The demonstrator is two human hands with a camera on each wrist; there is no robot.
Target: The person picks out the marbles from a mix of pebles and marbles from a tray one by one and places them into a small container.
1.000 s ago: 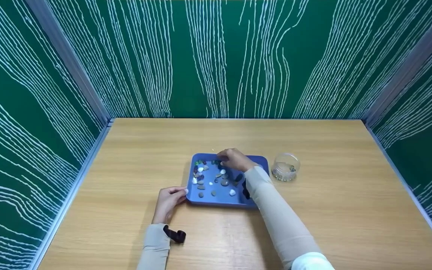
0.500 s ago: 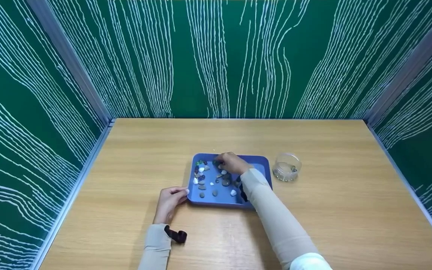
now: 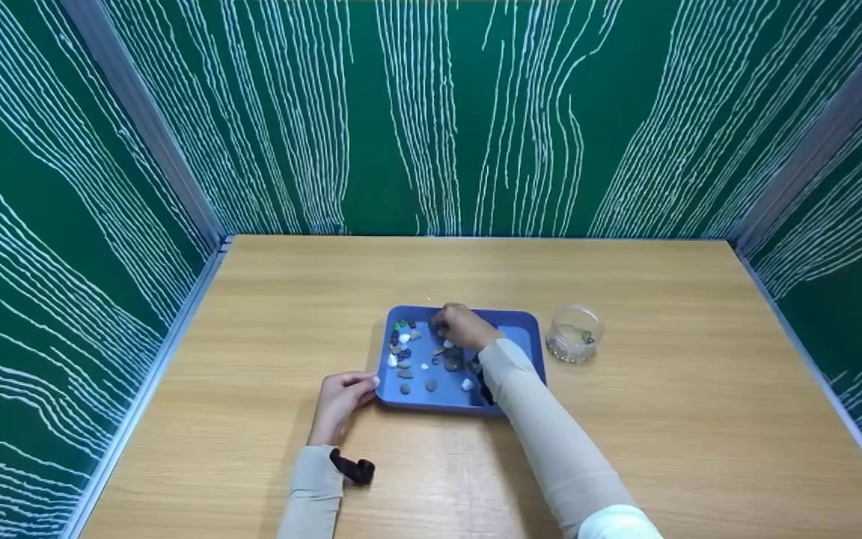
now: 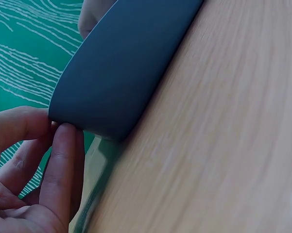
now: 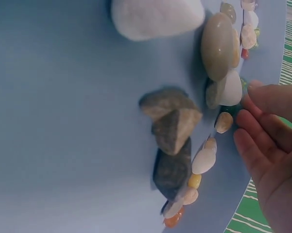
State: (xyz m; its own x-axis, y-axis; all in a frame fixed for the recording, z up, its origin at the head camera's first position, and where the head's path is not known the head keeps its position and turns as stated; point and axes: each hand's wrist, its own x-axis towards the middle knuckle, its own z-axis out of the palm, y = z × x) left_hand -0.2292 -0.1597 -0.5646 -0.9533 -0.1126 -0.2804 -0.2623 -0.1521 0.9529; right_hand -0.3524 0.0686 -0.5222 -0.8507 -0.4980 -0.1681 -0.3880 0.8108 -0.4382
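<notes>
A blue tray point(image 3: 446, 409) with stones and small glass pieces lies on the table. My left hand point(image 3: 340, 404) pinches its near left corner; in the left wrist view, the thumb is at the rim and the fingers point(image 4: 60, 165) are against the tray's underside. Over the tray's far middle is my right hand point(image 3: 467, 328). In the right wrist view its fingers point(image 5: 255, 150) extend toward a small tan pebble point(image 5: 224, 122) and dark green pieces, with nothing plainly held. Nearby are a white stone point(image 5: 231, 89), a smooth grey-brown stone point(image 5: 217, 47) and dark angular stones point(image 5: 172, 174).
Right of the tray stands a clear round container point(image 3: 573, 346) with a few glass pieces inside. A wooden table point(image 3: 670, 419) bears both, with green white-lined panels point(image 3: 371, 150) at the back and sides. A dark strap point(image 3: 354, 469) hangs at the left wrist.
My right hand has come slightly nearer from the tray's far edge, then stayed almost still over the green pieces. The left hand keeps its hold on the corner.
</notes>
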